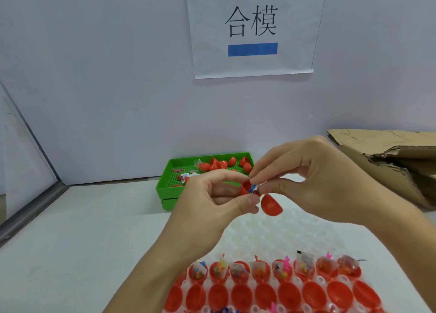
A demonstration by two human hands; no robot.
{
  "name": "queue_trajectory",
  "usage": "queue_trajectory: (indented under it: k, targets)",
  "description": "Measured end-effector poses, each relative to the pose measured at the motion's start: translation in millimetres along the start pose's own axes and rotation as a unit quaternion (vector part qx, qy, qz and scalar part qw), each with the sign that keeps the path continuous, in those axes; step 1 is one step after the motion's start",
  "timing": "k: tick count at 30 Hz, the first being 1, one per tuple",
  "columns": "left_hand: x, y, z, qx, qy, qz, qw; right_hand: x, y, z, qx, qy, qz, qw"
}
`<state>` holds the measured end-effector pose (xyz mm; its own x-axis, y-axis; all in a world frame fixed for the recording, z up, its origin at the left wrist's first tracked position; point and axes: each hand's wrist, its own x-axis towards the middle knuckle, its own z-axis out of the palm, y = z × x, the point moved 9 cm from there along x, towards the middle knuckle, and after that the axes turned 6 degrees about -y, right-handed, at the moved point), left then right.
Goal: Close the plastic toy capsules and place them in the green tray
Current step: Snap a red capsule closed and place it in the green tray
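Resting between both hands (266, 190), open capsule (259, 194)

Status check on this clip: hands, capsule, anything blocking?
Left hand holds open red capsule; right hand pinches toy packet at its mouth. Lid hangs open. Green tray beyond, path unobstructed.

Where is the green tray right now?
The green tray sits at the middle of the head view, on the white table by the back wall, just behind the left hand.

The left hand (219, 194) hides most of the capsule (247, 187) (toy unclear).
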<state>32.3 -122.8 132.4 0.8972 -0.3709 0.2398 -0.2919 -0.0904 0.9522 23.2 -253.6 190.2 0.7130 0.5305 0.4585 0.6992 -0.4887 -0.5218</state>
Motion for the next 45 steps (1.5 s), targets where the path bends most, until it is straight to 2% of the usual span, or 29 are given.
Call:
queue_trajectory:
  k: [7,15,30,35,37,40,42,45]
  targets:
    - [-2,-1,5,0.028,-0.023,0.003,0.999,0,-1,3,0.005,-0.016,-0.005,1.0]
    - [-1,3,3,-0.047,-0.009,0.013,0.999,0,-1,-4,0.043,0.023,-0.006,0.999]
    - [-1,5,-1,-0.063,0.014,0.008,0.998,-2,-1,-1,0.135,0.032,0.007,0.99]
    - [-2,5,-5,-0.076,0.023,0.012,0.997,-4,-5,-19,0.059,0.123,-0.001,0.991]
    - [-2,6,-9,-0.081,0.038,0.022,0.996,-2,10,-18,0.035,0.09,0.075,0.993]
    - [-2,9,-15,-0.094,0.061,0.041,0.993,-7,42,9,0.108,-0.05,0.206,0.971]
    - [-2,10,-16,-0.091,0.067,0.045,0.993,-9,43,23,0.19,-0.103,0.217,0.952]
    - [-2,8,-15,-0.086,0.07,0.036,0.993,-7,42,21,0.232,-0.095,0.2,0.947]
